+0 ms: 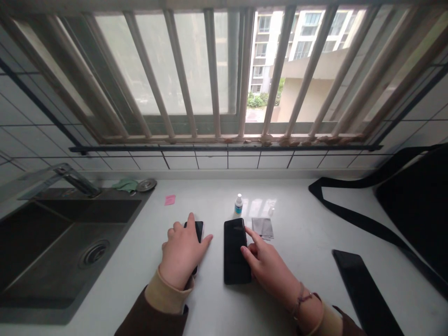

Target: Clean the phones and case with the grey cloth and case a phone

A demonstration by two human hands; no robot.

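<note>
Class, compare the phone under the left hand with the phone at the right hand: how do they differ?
The left phone is mostly covered by the left hand, while the right phone shows nearly its whole face, with the right hand at its edge.
The left phone is nearer the sink; the right phone is nearer the bottle.
Both show dark faces.
</note>
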